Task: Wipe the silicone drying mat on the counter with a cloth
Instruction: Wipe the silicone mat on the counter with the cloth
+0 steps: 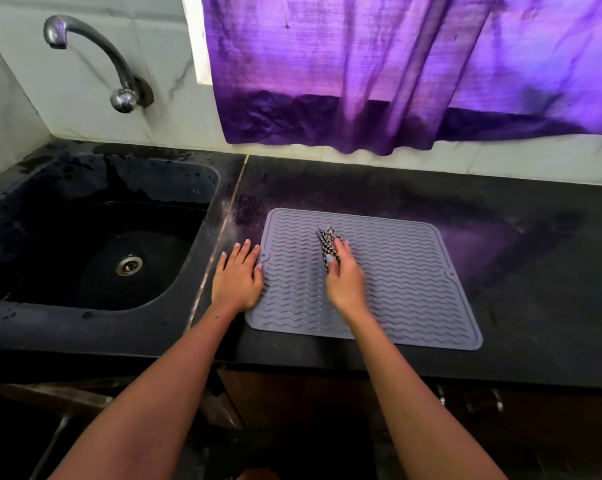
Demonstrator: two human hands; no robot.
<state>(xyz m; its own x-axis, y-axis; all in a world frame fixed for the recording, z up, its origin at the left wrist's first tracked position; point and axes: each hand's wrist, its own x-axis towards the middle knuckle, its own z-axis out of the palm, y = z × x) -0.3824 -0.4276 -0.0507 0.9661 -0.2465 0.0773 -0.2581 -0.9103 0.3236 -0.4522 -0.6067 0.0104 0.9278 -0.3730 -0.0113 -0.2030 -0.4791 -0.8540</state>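
Observation:
A grey silicone drying mat (403, 271) with wavy ridges lies flat on the black counter (535, 306). My right hand (344, 278) is over the mat's left-middle part, closed around a bunched black-and-white checked cloth (329, 242) that sticks out past the fingers and touches the mat. My left hand (237, 275) lies flat with fingers spread at the mat's left edge, palm on the counter and on the mat's border.
A black sink (95, 237) with a metal drain sits left of the mat, with a curved metal tap (95, 57) on the tiled wall above it. A purple curtain (396, 71) hangs behind the counter. The counter's front edge runs just below the mat.

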